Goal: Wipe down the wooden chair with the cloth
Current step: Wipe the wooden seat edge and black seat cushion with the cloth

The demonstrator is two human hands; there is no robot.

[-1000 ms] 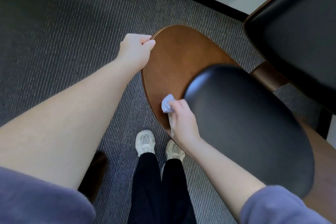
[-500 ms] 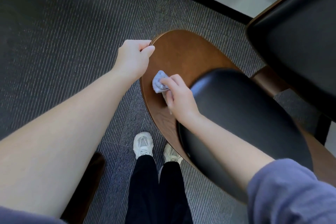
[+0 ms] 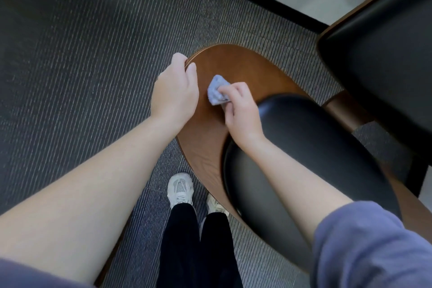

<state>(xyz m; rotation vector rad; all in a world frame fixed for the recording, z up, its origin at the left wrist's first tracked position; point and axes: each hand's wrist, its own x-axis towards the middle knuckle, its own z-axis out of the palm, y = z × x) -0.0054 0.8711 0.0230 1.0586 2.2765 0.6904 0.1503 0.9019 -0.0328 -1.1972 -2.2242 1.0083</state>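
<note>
A person stands over the wooden chair and looks down on a rounded brown wood panel, partly covered by a black cushion on its right side. The left hand grips the panel's far left rim, fingers curled over the edge and thumb lying on the wood face. The right hand pinches a small crumpled pale blue cloth between its thumb and bent fingers and holds it against the bare wood, just beside the left hand and left of the cushion. The right forearm crosses over the cushion, with a purple-grey sleeve pushed up near the elbow. Another black padded surface with a wood edge fills the upper right; it may belong to the same chair, but the view does not settle it. Below the panel, two pale shoes and dark trousers stand on grey ribbed carpet.
</note>
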